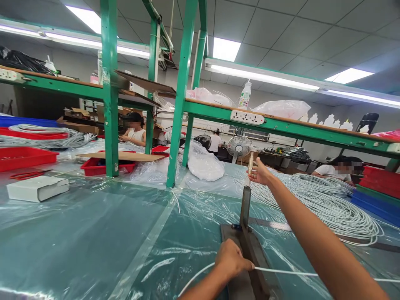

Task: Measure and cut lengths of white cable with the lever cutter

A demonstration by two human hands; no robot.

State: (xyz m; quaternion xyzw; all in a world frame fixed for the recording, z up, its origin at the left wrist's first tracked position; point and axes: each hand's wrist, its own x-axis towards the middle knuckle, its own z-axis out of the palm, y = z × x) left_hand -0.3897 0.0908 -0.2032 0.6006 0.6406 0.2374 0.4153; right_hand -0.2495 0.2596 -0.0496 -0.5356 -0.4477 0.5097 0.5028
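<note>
In the head view, the left hand (231, 260) has its thumb and fingers pinched on a white cable (290, 272), low over the bar of a metal lever tool (246, 206). The cable runs crosswise over the tool's base, both ends leaving the hand, and the pinch seems meant to keep it steady at that spot. The right hand (260, 173) is raised at the upright handle (251, 160), fingers bent against it; whether they close fully around it I cannot tell. Gripping so high probably gives leverage. The tool's broad plate (225, 232) lies flat on the plastic-covered table (131, 233), likely for stability. To the right, loops of cable (340, 208) lie spread out, perhaps to stay untangled and within reach. A white box (38, 188) and red scissors (29, 174) sit far left, well apart from the hands.
</note>
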